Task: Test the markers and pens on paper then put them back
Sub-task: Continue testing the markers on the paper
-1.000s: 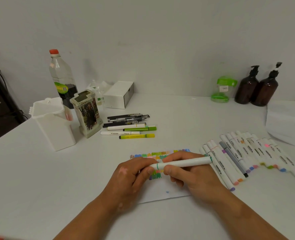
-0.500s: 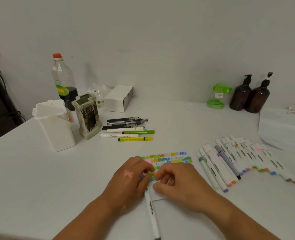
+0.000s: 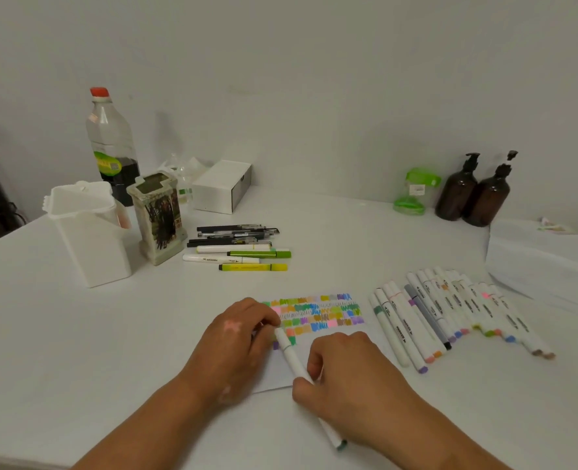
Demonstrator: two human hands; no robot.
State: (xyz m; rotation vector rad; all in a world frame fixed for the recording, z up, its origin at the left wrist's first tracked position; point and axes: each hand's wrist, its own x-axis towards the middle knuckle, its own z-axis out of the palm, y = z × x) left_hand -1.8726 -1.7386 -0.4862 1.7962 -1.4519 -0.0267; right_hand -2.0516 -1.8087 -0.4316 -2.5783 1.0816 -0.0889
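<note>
one white marker is in play: the right hand grasps its barrel, with the tail pointing toward 5 o'clock and the upper end over the lowest row of swatches on the paper. the left hand rests on the paper's 9 o'clock edge, fingers curled at that upper end; whether they pinch its cap i cannot tell. the step looks like testing this marker, so i would make sure the nib is bare, then lay short, light scribbles in the blank patch just right of the last swatch, not over a neighbour. the left hand should pin the sheet flat so it does not skid on the desk. afterwards, cap it firmly and lay it with the row of markers at 3 o'clock, well apart from the pens at 12.
</note>
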